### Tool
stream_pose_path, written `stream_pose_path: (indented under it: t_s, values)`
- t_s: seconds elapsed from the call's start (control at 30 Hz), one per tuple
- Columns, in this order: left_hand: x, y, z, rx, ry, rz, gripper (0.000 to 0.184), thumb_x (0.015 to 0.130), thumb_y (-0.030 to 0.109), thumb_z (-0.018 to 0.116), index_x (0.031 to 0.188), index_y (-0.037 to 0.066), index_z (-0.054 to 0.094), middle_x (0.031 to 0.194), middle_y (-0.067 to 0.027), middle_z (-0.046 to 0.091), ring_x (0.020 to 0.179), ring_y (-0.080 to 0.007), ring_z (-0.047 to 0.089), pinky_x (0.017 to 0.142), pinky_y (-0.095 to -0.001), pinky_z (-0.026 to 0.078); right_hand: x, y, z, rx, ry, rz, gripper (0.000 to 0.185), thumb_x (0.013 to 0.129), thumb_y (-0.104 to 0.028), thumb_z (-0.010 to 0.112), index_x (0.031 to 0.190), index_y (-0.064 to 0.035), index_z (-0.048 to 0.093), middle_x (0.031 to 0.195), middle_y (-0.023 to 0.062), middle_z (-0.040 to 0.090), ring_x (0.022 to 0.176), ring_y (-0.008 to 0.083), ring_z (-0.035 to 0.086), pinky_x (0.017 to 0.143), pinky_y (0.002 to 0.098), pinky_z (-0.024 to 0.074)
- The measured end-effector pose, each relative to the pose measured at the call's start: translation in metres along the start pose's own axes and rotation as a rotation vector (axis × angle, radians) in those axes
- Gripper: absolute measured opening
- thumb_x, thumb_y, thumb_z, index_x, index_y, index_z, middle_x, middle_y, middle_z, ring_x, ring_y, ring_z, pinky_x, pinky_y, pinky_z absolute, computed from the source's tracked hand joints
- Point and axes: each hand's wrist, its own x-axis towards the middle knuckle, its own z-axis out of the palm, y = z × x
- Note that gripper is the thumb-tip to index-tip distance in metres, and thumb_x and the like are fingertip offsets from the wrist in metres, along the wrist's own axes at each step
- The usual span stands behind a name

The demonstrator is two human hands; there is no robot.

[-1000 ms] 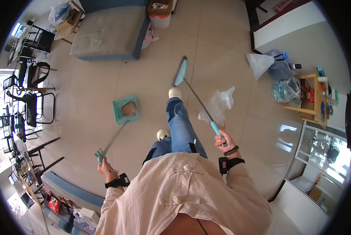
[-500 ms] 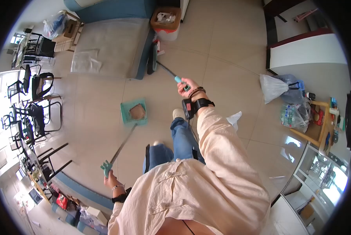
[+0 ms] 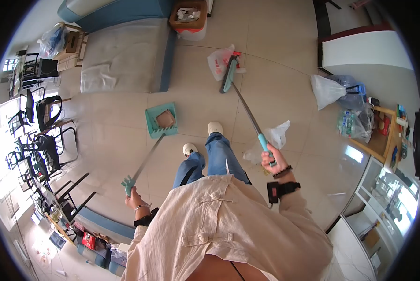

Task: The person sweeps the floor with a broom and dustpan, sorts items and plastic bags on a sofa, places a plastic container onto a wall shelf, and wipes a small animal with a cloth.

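Note:
My right hand [image 3: 274, 159] is closed round the teal grip of a broom [image 3: 249, 112]. The broom's head lies on the tiled floor ahead of my feet, against a crumpled white and red plastic bag [image 3: 218, 63]. At lower left, my left hand [image 3: 134, 199] grips the handle of a long-handled teal dustpan [image 3: 161, 104], just below its hand-shaped end. The pan rests on the floor with a flat brownish piece [image 3: 165, 119] inside. A second clear-white plastic bag [image 3: 278, 136] lies on the floor beside the broom's handle, partly behind it and my right hand.
A plastic-covered blue couch [image 3: 125, 56] stands ahead on the left, with a brown-rimmed bin [image 3: 191, 28] beside it. Black chairs [image 3: 46, 150] line the left side. A white bag [image 3: 327, 91], bottles and a wooden stool [image 3: 383, 140] are on the right.
My right hand has moved right and back towards me. The broom's head has swung from the couch's edge to the right, and the white and red bag has shifted right with it.

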Motion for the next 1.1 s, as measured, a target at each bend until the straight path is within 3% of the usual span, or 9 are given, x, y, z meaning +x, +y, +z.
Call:
stream_pose_path:
  t_s: [0.07,0.23,0.3,0.33,0.37,0.53,0.83,1.03,1.1]
  values:
    - [0.002,0.004,0.003,0.008,-0.011,0.007,0.010,0.062,0.010,0.062,0.066,0.003,0.056,0.049,0.0030,0.041,0.042,-0.0076,0.038,0.041,-0.0225,0.028,-0.026,0.005,-0.011,-0.043,-0.058,0.038,0.035,0.084,-0.022,0.043,0.116,-0.0358,0.036,0.061,-0.0031,0.038,0.039,0.0025,0.028,0.044,0.0194,0.0269]
    - [0.004,0.011,0.011,0.025,-0.028,-0.035,0.009,0.063,0.010,0.061,0.068,0.003,0.056,0.049,0.0039,0.039,0.042,-0.0074,0.035,0.041,-0.0223,0.026,-0.035,0.009,0.010,-0.068,-0.211,0.148,0.035,0.085,-0.022,0.042,0.117,-0.0326,0.036,0.060,-0.0034,0.037,0.038,0.0029,0.027,0.042,0.0186,0.0265]
    - [0.000,0.015,0.012,0.024,-0.043,-0.048,0.009,0.063,0.010,0.060,0.068,0.004,0.056,0.049,0.0041,0.037,0.042,-0.0070,0.033,0.042,-0.0222,0.025,0.005,0.007,0.044,-0.168,-0.236,0.094,0.020,0.085,-0.024,0.043,0.104,-0.0212,0.042,0.056,-0.0045,0.035,0.039,0.0033,0.027,0.040,0.0184,0.0265]
    - [-0.002,0.018,0.013,0.029,-0.048,-0.045,0.009,0.063,0.010,0.060,0.068,0.004,0.056,0.049,0.0041,0.037,0.042,-0.0070,0.033,0.042,-0.0222,0.025,0.046,-0.001,0.046,-0.091,-0.521,0.337,0.015,0.084,-0.026,0.044,0.082,-0.0123,0.041,0.051,-0.0054,0.033,0.040,0.0038,0.028,0.040,0.0186,0.0274]
    - [-0.005,0.021,0.012,0.043,-0.051,-0.037,0.009,0.063,0.010,0.061,0.068,0.004,0.055,0.049,0.0041,0.037,0.042,-0.0069,0.033,0.042,-0.0222,0.025,0.071,-0.001,0.072,-0.145,-0.423,0.217,0.025,0.083,-0.029,0.045,0.070,-0.0114,0.035,0.049,-0.0054,0.032,0.040,0.0040,0.030,0.041,0.0185,0.0284]
    - [-0.009,0.028,0.008,0.081,-0.056,-0.027,0.009,0.062,0.010,0.061,0.066,0.004,0.054,0.049,0.0038,0.038,0.042,-0.0071,0.033,0.041,-0.0221,0.025,0.163,-0.039,0.150,0.073,-0.311,0.308,0.019,0.081,-0.018,0.049,0.074,-0.0050,0.036,0.057,-0.0041,0.038,0.039,0.0027,0.033,0.043,0.0182,0.0304]
    - [-0.020,0.052,0.036,0.201,-0.131,0.158,0.010,0.062,0.011,0.062,0.064,0.004,0.054,0.047,0.0039,0.038,0.040,-0.0063,0.034,0.040,-0.0220,0.025,0.109,-0.039,-0.010,0.241,-0.561,-0.052,0.017,0.081,-0.021,0.047,0.071,-0.0111,0.038,0.048,-0.0051,0.030,0.043,0.0059,0.027,0.046,0.0212,0.0228]
    - [-0.002,0.042,0.045,0.106,-0.115,0.118,0.009,0.061,0.009,0.062,0.065,0.004,0.056,0.047,0.0037,0.039,0.040,-0.0060,0.034,0.039,-0.0210,0.025,-0.005,-0.005,-0.107,0.190,-0.041,-0.160,0.028,0.082,-0.033,0.045,0.069,-0.0077,0.041,0.049,-0.0068,0.034,0.038,0.0027,0.030,0.045,0.0184,0.0265]
    - [0.006,0.039,0.045,0.062,-0.106,0.101,0.008,0.061,0.008,0.062,0.064,0.004,0.056,0.046,0.0035,0.039,0.040,-0.0061,0.034,0.039,-0.0212,0.025,-0.020,0.007,-0.105,0.244,0.003,-0.136,0.017,0.084,-0.031,0.042,0.084,-0.0142,0.047,0.053,-0.0059,0.036,0.037,0.0028,0.030,0.044,0.0183,0.0275]
